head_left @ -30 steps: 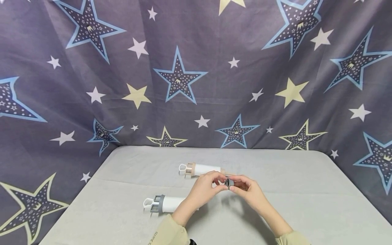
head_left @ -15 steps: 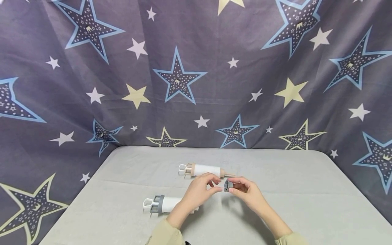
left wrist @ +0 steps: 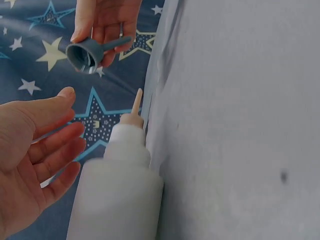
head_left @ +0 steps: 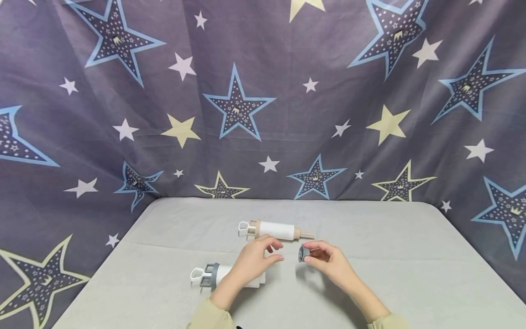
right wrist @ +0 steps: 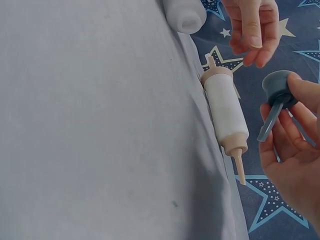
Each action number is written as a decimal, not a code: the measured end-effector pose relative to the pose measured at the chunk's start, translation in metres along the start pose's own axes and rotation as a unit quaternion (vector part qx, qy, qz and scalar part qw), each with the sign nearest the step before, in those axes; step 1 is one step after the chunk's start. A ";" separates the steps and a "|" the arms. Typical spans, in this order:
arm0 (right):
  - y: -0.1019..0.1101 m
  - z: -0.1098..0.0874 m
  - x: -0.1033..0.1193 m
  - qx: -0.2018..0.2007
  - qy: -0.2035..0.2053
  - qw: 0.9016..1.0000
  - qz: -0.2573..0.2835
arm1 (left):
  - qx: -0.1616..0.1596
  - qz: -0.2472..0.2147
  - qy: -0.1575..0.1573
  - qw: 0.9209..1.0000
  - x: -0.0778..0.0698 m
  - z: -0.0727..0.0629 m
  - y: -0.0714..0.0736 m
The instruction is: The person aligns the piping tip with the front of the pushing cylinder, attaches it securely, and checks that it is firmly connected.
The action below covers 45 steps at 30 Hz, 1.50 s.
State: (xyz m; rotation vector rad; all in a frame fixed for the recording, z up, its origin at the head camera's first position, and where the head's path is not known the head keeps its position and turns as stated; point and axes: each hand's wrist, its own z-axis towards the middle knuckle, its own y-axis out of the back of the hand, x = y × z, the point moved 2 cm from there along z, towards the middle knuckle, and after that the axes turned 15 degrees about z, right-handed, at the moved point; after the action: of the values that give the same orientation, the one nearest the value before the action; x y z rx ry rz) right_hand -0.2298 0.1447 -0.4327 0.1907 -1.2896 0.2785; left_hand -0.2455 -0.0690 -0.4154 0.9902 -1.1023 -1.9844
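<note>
Between the thumb and fingers of my right hand (head_left: 332,264) is a grey nozzle cap (right wrist: 278,90), a short hollow cup with a thin spout. In the left wrist view the mouth of this cap (left wrist: 84,56) shows, its spout pointing away to the right. My left hand (head_left: 254,258) is apart from it, fingers loosely bent and holding nothing. Partly behind my left wrist lies a large white syringe (head_left: 222,273) with a grey collar and a white ring handle; its front end has no nozzle on it. Beyond the hands lies a second white syringe (head_left: 277,230) with beige ends and a thin beige spout.
Both syringes lie on a pale cloth-covered table (head_left: 411,256), handles to the left. A dark curtain with stars (head_left: 263,100) hangs behind the table and along its sides.
My left hand has let go of the grey nozzle cap and drawn back to the left. My right hand keeps the cap, now slightly lower. More of the beige syringe shows.
</note>
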 end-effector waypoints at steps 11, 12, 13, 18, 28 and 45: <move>-0.004 -0.002 -0.002 0.015 -0.009 1.000 -0.006 | 0.006 0.035 -0.011 0.999 0.019 -0.009 0.006; -0.005 -0.002 -0.002 0.016 -0.009 1.000 -0.005 | 0.007 0.036 -0.012 0.999 0.020 -0.010 0.007; -0.005 -0.002 -0.002 0.018 -0.009 1.000 -0.004 | 0.010 0.035 -0.012 0.999 0.021 -0.011 0.008; -0.007 -0.002 -0.003 0.027 -0.008 1.000 0.000 | 0.024 0.049 -0.019 0.998 0.026 -0.016 0.014; -0.009 -0.002 -0.008 0.031 -0.002 1.000 -0.002 | 0.055 0.049 -0.040 0.996 0.038 -0.028 0.025; -0.011 -0.003 -0.007 0.039 -0.015 0.999 0.008 | 0.121 0.041 -0.055 0.990 0.048 -0.041 0.027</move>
State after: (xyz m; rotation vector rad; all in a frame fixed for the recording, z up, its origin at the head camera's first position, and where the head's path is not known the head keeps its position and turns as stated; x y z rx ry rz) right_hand -0.2257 0.1345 -0.4405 0.2507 -1.3109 0.3408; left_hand -0.2300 -0.1358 -0.4208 0.9504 -1.4484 -1.8892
